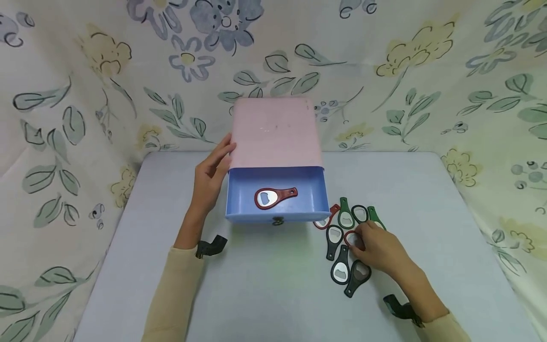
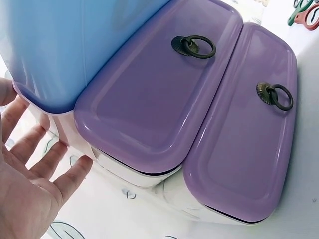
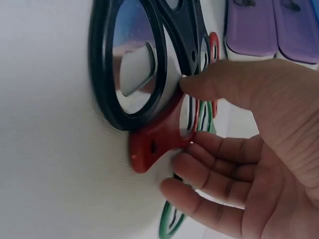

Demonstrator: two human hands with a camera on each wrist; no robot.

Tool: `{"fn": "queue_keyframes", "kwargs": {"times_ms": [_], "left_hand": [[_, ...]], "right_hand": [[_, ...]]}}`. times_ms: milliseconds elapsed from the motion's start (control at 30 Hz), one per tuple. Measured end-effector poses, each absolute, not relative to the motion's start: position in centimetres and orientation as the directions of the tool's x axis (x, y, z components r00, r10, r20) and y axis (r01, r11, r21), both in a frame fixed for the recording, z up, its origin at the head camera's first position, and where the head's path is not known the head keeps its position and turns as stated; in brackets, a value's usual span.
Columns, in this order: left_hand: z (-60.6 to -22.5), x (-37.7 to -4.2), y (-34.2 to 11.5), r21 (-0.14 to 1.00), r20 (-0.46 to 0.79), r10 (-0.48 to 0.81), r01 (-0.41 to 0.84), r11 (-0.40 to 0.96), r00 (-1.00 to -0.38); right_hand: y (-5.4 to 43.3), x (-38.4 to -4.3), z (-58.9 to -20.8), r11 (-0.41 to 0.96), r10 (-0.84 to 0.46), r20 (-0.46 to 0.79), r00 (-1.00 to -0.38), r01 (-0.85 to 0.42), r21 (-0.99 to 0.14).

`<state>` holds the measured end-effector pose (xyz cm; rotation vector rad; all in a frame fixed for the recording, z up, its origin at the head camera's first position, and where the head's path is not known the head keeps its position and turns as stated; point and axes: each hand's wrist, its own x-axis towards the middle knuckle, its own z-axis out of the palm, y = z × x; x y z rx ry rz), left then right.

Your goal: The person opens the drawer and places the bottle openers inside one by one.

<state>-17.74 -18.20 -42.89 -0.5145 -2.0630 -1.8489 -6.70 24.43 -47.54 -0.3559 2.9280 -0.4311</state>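
Note:
My left hand (image 1: 207, 183) rests against the left side of a pink drawer unit (image 1: 275, 133), fingers fairly straight. The unit's top blue drawer (image 1: 239, 190) is pulled out, and a dark red bottle opener (image 1: 287, 193) lies inside it. To the right of the unit, my right hand (image 1: 382, 249) reaches into a group of bottle openers on the table. Thumb and fingers pinch a red bottle opener (image 3: 162, 127) in the right wrist view. Close beside it are a black bottle opener (image 1: 340, 271), a dark one (image 1: 358, 278) and a green one (image 1: 345, 219).
Below the blue drawer are two shut purple drawers (image 2: 154, 99) with metal ring pulls (image 2: 200, 47). A flowered cloth (image 1: 363, 95) hangs behind the white table (image 1: 265, 294). Another red opener (image 1: 322, 222) lies partly hidden by the drawer's right front corner.

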Motion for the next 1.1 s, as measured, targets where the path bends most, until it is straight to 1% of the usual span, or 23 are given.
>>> {"fn": "queue_keyframes", "kwargs": {"times_ms": [100,233,333,633,833,933,1100], "left_hand": [[-42.9,-17.7,-18.1,0.876,0.468,0.05,0.471,0.108,-0.882],[-43.0,-17.7,-18.2,0.874,0.471,0.048,0.473,0.11,-0.881],[-43.0,-17.7,-18.2,0.874,0.472,0.05,0.475,0.106,-0.88],[-42.9,-17.6,-18.2,0.874,0.47,0.042,0.471,0.121,-0.882],[-43.0,-17.5,-18.2,0.875,0.466,0.042,0.468,0.124,-0.884],[-43.1,-17.5,-18.2,0.874,0.469,0.044,0.471,0.122,-0.882],[-43.0,-17.5,-18.2,0.875,0.466,0.043,0.467,0.126,-0.884]], "right_hand": [[24.1,-6.7,-47.5,0.935,-0.265,-0.145,-0.953,-0.218,-0.281],[23.4,-6.8,-47.3,0.935,-0.304,-0.134,-0.943,-0.268,-0.233],[23.3,-7.0,-47.2,0.929,-0.327,-0.127,-0.937,-0.294,-0.224],[24.5,-7.4,-47.5,0.896,-0.348,-0.19,-0.918,-0.266,-0.356],[25.0,-7.0,-47.2,0.884,-0.361,-0.177,-0.916,-0.276,-0.377],[25.1,-6.8,-47.0,0.886,-0.359,-0.16,-0.919,-0.282,-0.369],[24.7,-6.6,-46.6,0.903,-0.369,-0.149,-0.917,-0.317,-0.29]]}}
